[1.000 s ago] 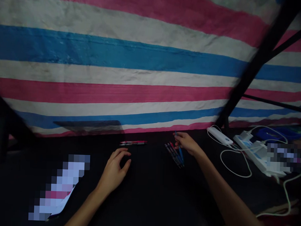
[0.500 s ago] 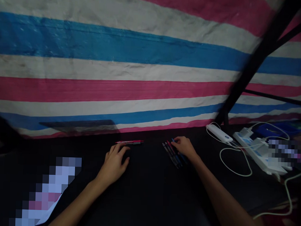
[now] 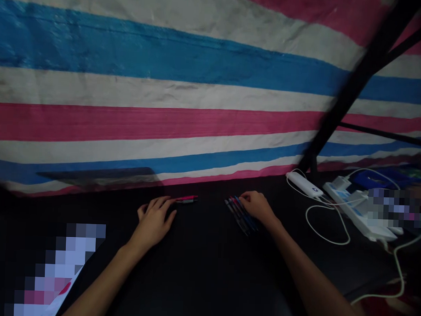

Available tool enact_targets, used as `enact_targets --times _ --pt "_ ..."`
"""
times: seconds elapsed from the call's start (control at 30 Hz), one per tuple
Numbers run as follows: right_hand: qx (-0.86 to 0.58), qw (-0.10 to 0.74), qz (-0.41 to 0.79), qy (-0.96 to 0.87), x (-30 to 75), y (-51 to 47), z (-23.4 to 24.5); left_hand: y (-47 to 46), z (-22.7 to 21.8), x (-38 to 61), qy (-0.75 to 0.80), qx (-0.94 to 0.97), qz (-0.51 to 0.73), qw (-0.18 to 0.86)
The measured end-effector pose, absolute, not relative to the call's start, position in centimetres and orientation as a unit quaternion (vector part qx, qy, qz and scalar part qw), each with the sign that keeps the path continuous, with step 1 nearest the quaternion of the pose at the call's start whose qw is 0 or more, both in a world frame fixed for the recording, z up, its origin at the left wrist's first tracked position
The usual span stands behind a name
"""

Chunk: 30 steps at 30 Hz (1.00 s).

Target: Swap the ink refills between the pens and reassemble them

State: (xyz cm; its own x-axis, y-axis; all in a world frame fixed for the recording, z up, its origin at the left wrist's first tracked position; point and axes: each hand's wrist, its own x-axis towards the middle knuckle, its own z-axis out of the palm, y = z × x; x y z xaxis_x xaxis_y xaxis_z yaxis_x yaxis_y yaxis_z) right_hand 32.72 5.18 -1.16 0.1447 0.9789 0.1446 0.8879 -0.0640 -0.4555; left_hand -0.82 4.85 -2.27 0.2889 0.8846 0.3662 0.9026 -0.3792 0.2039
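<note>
A row of several pens (image 3: pixel 239 216), dark, red and blue ones, lies slanting side by side on the black tabletop. At the row's right edge is my right hand (image 3: pixel 257 208), fingers closed at the top of a blue pen (image 3: pixel 251 221) that it partly covers. My left hand (image 3: pixel 154 222) rests palm down on the table with fingers apart. Its fingertips reach the left end of a red pen (image 3: pixel 187 197), beside which lies a grey-gripped pen (image 3: pixel 187 201). The left ends of these two are hidden by the fingers.
To the right stand a white power strip (image 3: pixel 363 216) with plugs, a white charger-like device (image 3: pixel 304 185) and looping white cables (image 3: pixel 347 236). A blurred-out white sheet (image 3: pixel 58 300) lies at lower left. Behind hangs a striped tarp (image 3: pixel 184 125), with a black frame bar (image 3: pixel 347 89) at right.
The view has shifted slightly. My left hand has slid left, showing less of the red pen's left end. My right hand has settled the blue pen closer against the row.
</note>
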Motion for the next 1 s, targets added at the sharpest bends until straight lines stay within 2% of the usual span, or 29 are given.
enact_targets --times 0.27,0.63,1.0 --pt "-0.710 0.221 0.098 -0.662 32.5 4.5 -0.8 3.9 -1.6 -1.3 -0.542 -0.810 -0.221 -0.011" --pt "-0.671 0.307 0.094 -0.669 30.7 3.7 -0.7 4.0 -1.3 -3.0 -0.535 -0.814 -0.223 -0.035" --pt "-0.569 0.433 -0.004 -0.699 30.0 3.2 -0.3 4.0 -1.1 -3.5 -0.540 -0.811 -0.226 0.007"
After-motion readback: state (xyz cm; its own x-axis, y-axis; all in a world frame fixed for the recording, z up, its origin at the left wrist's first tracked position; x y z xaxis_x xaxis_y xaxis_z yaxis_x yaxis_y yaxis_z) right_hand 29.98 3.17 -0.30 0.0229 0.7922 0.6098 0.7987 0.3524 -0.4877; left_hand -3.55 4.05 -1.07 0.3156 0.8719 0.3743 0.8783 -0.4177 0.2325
